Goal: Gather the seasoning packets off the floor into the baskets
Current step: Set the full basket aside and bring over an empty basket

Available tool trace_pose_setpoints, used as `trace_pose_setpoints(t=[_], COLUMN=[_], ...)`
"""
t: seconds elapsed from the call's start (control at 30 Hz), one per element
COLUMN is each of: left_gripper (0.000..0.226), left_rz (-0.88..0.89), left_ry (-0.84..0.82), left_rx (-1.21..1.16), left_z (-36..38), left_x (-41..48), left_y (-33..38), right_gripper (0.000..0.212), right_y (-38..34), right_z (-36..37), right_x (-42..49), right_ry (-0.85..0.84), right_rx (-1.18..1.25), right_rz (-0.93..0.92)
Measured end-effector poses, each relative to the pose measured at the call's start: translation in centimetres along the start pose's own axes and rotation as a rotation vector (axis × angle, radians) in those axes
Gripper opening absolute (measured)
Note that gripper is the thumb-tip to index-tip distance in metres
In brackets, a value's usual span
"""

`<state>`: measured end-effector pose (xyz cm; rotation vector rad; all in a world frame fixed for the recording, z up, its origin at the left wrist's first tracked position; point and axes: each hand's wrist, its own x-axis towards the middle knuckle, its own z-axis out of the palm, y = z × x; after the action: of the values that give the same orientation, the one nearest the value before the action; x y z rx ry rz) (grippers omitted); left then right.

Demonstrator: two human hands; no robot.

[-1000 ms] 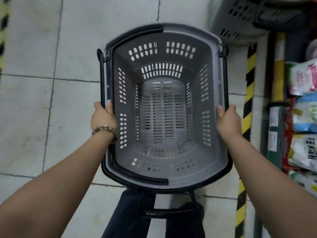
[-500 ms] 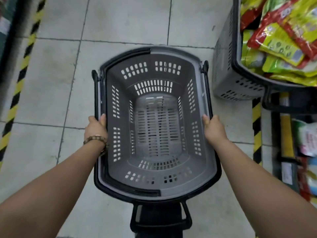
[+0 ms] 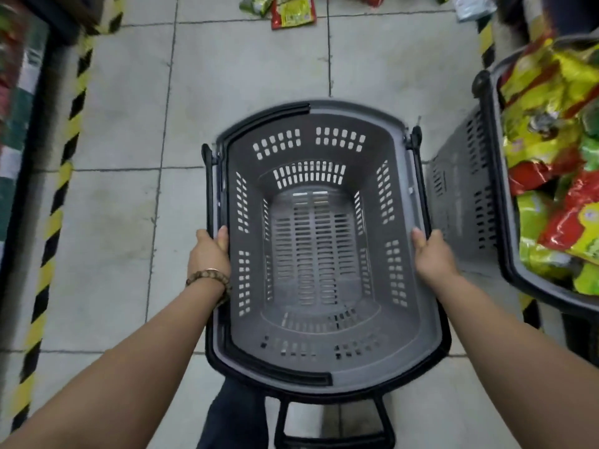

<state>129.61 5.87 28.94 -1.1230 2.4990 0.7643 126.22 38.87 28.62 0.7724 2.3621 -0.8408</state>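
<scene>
Grey basket (image 3: 327, 124) gripped both sides, packets (image 3: 293, 11) beyond

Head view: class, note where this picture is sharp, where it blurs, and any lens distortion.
Head view: the empty basket is sharp between the left hand and right hand; the shelves at far left smear with blur; the wide lens bows the striped tape; light is soft, shadows faint.
</scene>
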Motion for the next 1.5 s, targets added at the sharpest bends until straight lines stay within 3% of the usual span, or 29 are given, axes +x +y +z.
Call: trace_pose_setpoints(t=[0.27,0.73,1.23,1.5], left_gripper=[0.042,0.05,0.035,0.041], left_rz=[0.121,0.361,0.772,0.962], left_ry=[-0.056,-0.098,-0.365,-0.37], left_rx=[0.055,0.255,0.406,0.502], left_z=[-2.1,-0.6,6.1,11.8], left_x=[13.1,29.7,38.1,37.7], left_y=[11.1,35.1,61.7,74.7], right_gripper=[0.058,0.055,0.058,0.053], right_y=[-10.8,-20.7,-25.3,-25.1], right_z=[-2.4,-8.9,-15.9,-20.4], right_x=[8.2,22.5,32.4,37.7], right_ry=[0.006,0.111,0.36,0.443], right_rx=[0.123,0.295,0.455,0.529], right_rz=[0.131,0.296,0.661,0.825])
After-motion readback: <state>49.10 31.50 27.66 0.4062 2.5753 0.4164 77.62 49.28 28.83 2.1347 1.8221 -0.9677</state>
